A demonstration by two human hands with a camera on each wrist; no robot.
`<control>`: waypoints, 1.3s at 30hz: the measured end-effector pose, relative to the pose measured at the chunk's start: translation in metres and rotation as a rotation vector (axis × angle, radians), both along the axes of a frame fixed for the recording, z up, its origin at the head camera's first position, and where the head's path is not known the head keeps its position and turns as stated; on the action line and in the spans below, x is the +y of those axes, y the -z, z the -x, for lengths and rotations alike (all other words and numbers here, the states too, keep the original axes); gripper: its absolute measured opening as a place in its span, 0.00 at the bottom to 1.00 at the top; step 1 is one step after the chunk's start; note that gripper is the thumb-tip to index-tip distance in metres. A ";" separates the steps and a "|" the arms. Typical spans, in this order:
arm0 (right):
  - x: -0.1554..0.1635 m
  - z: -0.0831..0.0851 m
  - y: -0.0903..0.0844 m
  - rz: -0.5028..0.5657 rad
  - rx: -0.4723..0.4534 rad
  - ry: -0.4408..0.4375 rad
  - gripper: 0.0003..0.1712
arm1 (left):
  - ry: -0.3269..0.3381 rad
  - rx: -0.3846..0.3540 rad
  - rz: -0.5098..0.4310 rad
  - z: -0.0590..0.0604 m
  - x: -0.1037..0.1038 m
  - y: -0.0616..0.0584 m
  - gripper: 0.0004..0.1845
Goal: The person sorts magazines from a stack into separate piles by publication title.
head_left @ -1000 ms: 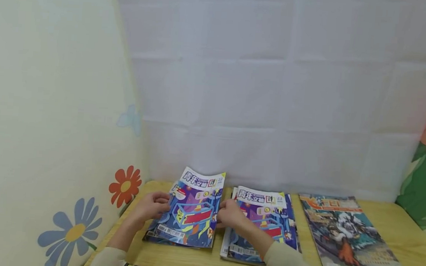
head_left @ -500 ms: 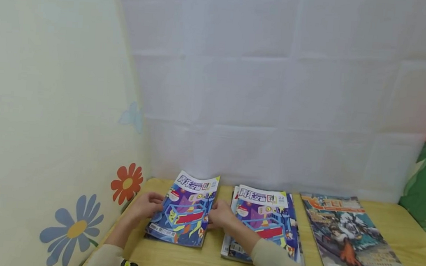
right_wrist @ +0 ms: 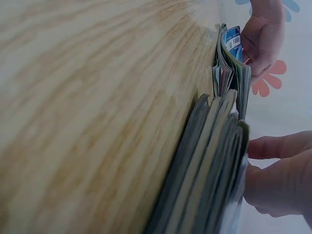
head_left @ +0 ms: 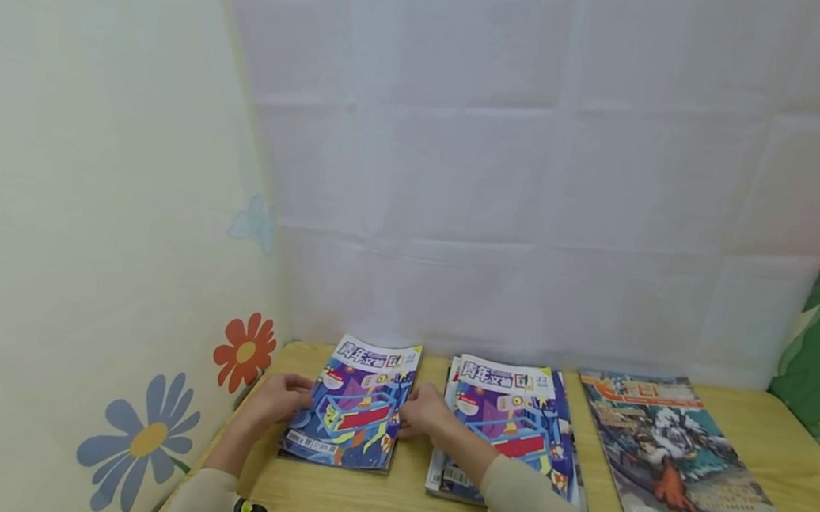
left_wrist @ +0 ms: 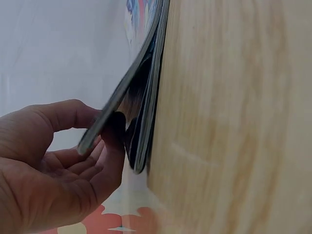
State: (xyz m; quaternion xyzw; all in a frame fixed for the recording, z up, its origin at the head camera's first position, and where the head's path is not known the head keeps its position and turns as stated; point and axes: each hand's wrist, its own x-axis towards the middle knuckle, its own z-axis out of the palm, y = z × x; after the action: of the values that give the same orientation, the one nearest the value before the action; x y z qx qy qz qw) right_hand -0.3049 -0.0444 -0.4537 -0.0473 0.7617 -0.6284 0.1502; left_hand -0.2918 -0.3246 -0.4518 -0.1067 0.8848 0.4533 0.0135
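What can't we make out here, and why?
Head: covers beneath the top left magazine, hidden by it.
Head: part of the middle stack, behind the right forearm and sleeve.
Head: fine print on the far-right magazine, too small.
Left wrist: far end of the left pile, cut by the top edge.
Right wrist: what the right grip touches, blocked by the middle stack.

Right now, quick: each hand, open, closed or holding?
Left hand: closed, pinching the left pile's top magazine by its left edge.
Right hand: at that magazine's right edge; whether it grips cannot be told.
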 end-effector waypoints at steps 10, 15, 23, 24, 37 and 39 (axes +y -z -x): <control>0.015 0.000 0.007 -0.210 0.225 -0.019 0.05 | 0.019 -0.013 0.026 -0.004 0.003 -0.003 0.21; 0.026 -0.006 -0.003 -0.243 0.328 -0.022 0.15 | -0.017 0.014 0.069 -0.004 0.008 -0.011 0.18; 0.045 -0.013 -0.017 -0.199 0.412 -0.043 0.19 | 0.034 0.109 0.152 -0.014 0.035 -0.038 0.17; 0.048 -0.015 -0.019 -0.203 0.423 -0.042 0.19 | 0.041 0.128 0.161 -0.016 0.039 -0.041 0.17; 0.105 -0.033 -0.028 -0.225 0.427 0.013 0.16 | 0.250 0.247 0.163 -0.027 0.103 -0.039 0.08; 0.116 -0.037 -0.027 -0.227 0.430 0.038 0.16 | 0.300 0.275 0.176 -0.026 0.114 -0.038 0.07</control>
State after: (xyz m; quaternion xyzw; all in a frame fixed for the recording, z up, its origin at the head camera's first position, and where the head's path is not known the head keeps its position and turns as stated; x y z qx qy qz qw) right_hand -0.2684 0.0713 -0.4265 -0.1484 0.8427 -0.5170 -0.0229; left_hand -0.2657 -0.2107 -0.4136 0.0883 0.9205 0.3774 -0.0493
